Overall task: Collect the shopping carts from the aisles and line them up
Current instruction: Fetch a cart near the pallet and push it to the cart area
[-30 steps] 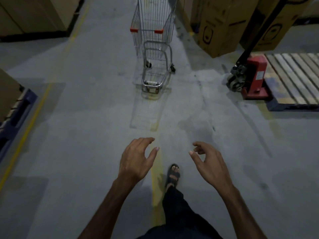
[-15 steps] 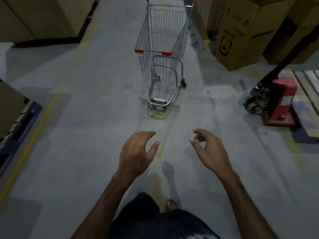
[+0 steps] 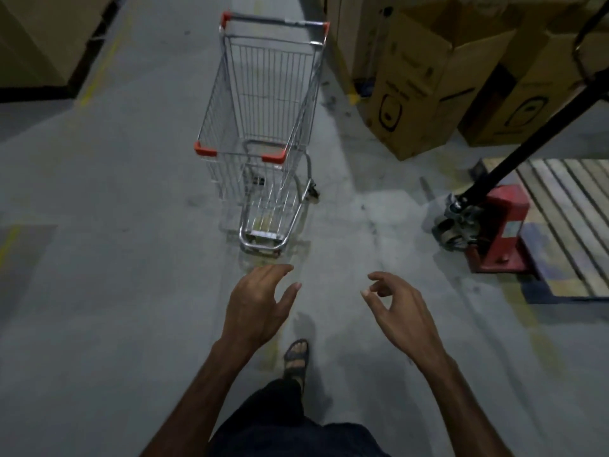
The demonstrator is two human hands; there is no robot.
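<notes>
A silver wire shopping cart [image 3: 263,127] with red corner caps stands in the aisle straight ahead, its handle at the far end and its low front frame nearest me. My left hand [image 3: 260,305] hovers just short of that front frame, fingers spread and empty. My right hand [image 3: 398,301] is held out to the right of it, fingers loosely curled and apart, holding nothing. Neither hand touches the cart.
A red pallet jack [image 3: 494,232] with a black handle sits at the right under a wooden pallet [image 3: 570,222]. Cardboard boxes [image 3: 425,84] line the right side and the far left [image 3: 43,37]. My sandalled foot [image 3: 296,356] steps on the grey concrete floor [image 3: 115,258].
I have walked closer: the cart now looks larger and nearer, and its far handle has come into view. Both hands stay out in front, empty.
</notes>
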